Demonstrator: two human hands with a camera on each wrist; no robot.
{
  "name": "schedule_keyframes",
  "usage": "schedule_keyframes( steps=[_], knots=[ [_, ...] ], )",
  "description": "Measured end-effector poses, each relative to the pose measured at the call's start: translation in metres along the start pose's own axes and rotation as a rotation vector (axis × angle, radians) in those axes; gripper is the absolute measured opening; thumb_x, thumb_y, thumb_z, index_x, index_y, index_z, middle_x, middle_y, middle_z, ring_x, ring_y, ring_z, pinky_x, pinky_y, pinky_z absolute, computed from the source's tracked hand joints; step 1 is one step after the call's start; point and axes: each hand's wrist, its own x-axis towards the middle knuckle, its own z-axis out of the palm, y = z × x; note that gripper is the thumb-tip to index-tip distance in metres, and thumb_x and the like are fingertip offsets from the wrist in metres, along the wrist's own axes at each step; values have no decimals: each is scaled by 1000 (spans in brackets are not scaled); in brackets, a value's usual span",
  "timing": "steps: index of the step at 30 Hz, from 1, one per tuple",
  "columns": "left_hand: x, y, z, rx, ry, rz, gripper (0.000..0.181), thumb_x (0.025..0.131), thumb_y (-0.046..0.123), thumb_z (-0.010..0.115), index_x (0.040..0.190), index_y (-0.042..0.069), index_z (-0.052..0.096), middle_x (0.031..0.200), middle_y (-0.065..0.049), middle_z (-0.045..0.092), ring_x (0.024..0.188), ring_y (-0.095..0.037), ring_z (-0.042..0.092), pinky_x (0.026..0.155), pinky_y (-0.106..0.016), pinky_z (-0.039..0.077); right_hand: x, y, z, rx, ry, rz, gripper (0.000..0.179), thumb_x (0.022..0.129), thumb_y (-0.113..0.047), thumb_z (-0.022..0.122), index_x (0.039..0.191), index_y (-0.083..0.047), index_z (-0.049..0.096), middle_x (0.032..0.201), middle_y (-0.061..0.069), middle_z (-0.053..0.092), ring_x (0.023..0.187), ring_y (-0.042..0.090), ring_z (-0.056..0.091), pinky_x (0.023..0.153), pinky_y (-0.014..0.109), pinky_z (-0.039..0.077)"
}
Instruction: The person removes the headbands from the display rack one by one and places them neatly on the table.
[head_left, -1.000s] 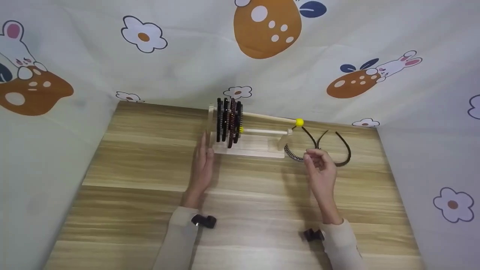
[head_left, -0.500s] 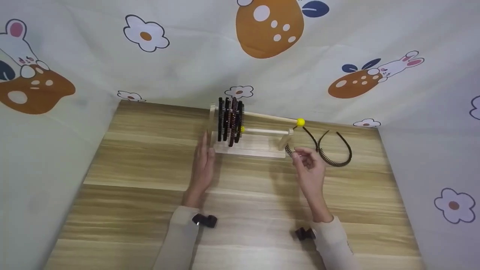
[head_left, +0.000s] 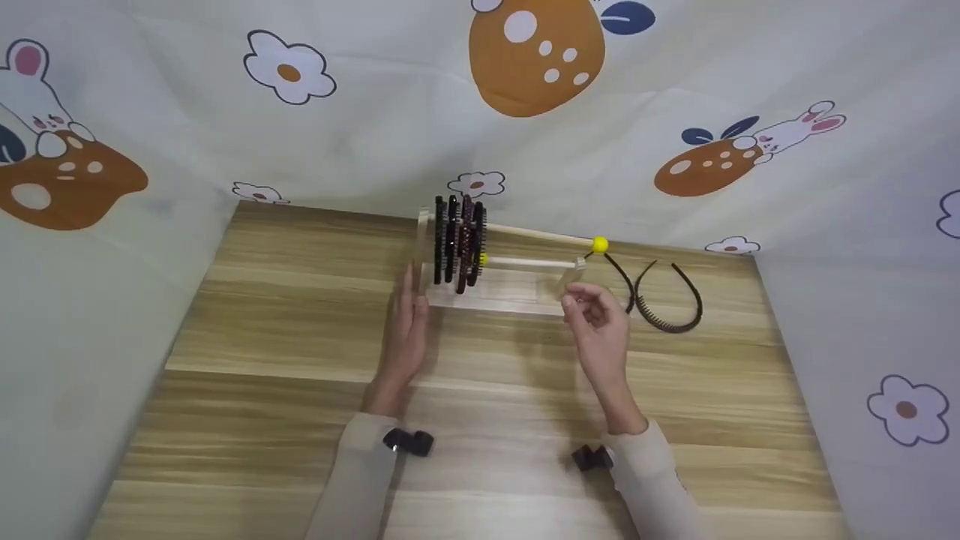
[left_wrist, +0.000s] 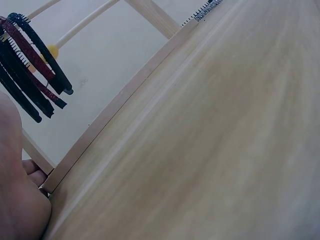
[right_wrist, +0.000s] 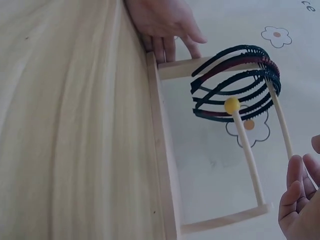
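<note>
A wooden headband rack (head_left: 487, 302) stands at the back of the table, several black and dark red toothed headbands (head_left: 461, 247) hanging together near its left end. My left hand (head_left: 405, 337) rests with straight fingers against the rack's left end; the left wrist view shows its fingertips at the lower corner of the frame (left_wrist: 115, 107). My right hand (head_left: 600, 334) hovers by the rack's right end, fingers loosely bent. In the right wrist view nothing shows between its fingers (right_wrist: 295, 170). One rod ends in a yellow ball (head_left: 599, 244).
Two dark headbands lie on the table right of the rack: one loose headband (head_left: 670, 328) fully visible, the other headband (head_left: 621, 271) partly behind my right hand. A patterned cloth (head_left: 375, 135) rises right behind the table (head_left: 300, 330).
My right hand has moved left from over the loose headbands to the rack's right end, uncovering the rightmost headband. My left hand and the hung headbands have stayed put.
</note>
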Motion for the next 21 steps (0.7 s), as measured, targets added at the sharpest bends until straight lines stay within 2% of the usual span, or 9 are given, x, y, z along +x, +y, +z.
schedule_keyframes(
  steps=[7, 14, 21],
  knots=[
    [1, 0, 0, -3, 2, 1, 78, 118, 61, 25, 179, 14, 15, 185, -19, 13, 168, -50, 14, 128, -83, 10, 7, -9, 18, 31, -25, -20, 17, 101, 8, 73, 117, 14, 72, 95, 2, 72, 78, 11, 64, 69, 20, 57],
    [0, 0, 0, 2, -2, -16, 80, 117, 64, 24, 179, 15, 14, 185, -18, 12, 168, -50, 13, 127, -84, 10, 11, -16, 36, 88, -53, -31, 19, 102, 7, 73, 119, 14, 72, 96, 2, 73, 77, 11, 64, 69, 21, 56],
    [-1, 2, 0, -15, -7, -40, 88, 113, 74, 23, 179, 16, 15, 185, -21, 13, 167, -51, 15, 126, -85, 12, 15, -17, 50, 103, -64, -15, 21, 102, 5, 74, 122, 13, 71, 104, 9, 75, 79, 11, 67, 71, 23, 59]
  ],
)
